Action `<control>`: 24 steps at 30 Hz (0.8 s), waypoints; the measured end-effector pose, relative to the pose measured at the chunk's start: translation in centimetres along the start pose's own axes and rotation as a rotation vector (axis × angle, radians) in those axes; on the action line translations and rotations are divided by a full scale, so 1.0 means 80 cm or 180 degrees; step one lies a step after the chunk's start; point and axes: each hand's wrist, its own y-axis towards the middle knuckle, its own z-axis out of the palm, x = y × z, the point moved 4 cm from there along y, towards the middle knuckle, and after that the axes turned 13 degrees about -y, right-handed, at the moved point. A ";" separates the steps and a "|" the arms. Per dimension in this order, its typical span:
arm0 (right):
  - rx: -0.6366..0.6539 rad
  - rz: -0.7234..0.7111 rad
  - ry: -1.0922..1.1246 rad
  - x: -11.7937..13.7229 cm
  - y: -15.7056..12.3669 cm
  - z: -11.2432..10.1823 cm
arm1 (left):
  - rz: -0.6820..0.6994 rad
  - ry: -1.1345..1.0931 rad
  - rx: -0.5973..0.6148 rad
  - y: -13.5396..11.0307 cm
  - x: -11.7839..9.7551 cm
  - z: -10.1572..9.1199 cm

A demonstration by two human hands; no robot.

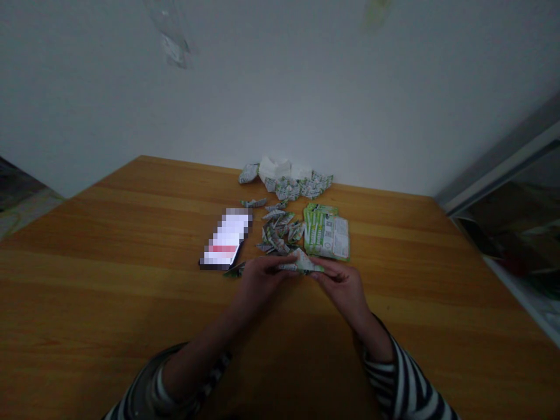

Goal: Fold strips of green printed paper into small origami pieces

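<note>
Slippage worries me: my view shows the left hand [262, 281] and right hand [343, 286] half-curled, pinching a green-and-white folded paper piece [301, 263] between them, and a loose pinch could drop it onto the heap of small folded paper pieces [280, 233] at twelve o'clock.

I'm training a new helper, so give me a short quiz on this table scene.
1. True or false: the left hand and the right hand hold the same folded paper piece.
2. Which is nearer the left hand: the lit phone or the stack of green printed sheets?
3. What lies on the table between those two things?

Key: 1. True. 2. The lit phone. 3. A heap of small folded paper pieces.
</note>
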 end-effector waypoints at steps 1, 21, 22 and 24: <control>-0.0080 -0.0091 -0.0215 0.001 -0.001 -0.002 | 0.0120 0.0128 0.0010 0.000 -0.001 -0.001; -0.0519 0.0046 -0.0417 0.007 -0.005 -0.006 | 0.1404 0.1567 0.0421 -0.014 -0.019 0.009; -0.0371 0.0082 -0.0292 0.005 -0.003 -0.005 | 0.1431 0.1613 0.0527 -0.015 -0.019 0.010; -0.0072 0.0091 -0.0092 0.003 0.000 -0.003 | 0.1356 0.1518 0.0593 -0.014 -0.019 0.010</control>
